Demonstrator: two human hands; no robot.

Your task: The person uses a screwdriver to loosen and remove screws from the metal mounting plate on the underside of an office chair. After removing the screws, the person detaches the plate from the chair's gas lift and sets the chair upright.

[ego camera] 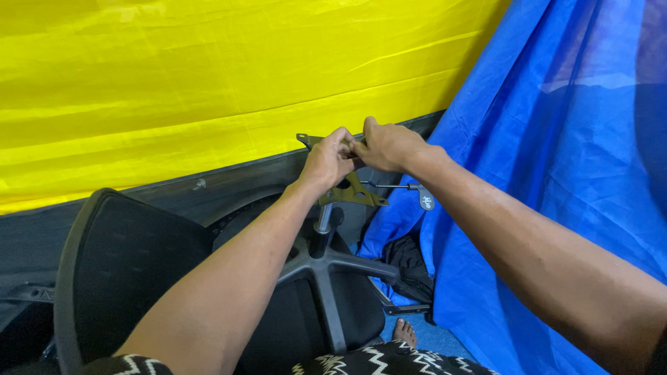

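Head view: both hands, left hand and right hand, close their grip on the seat plate atop the chair base at twelve o'clock; steady, level pressure seems wise there.

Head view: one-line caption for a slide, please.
Both hands, left hand and right hand, grip the metal seat plate atop an office chair base, against yellow sheeting.

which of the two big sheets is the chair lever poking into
The blue sheet on the right: the grey-tipped lever touches its fold. The yellow sheet hangs behind, above the hands, clear of it.
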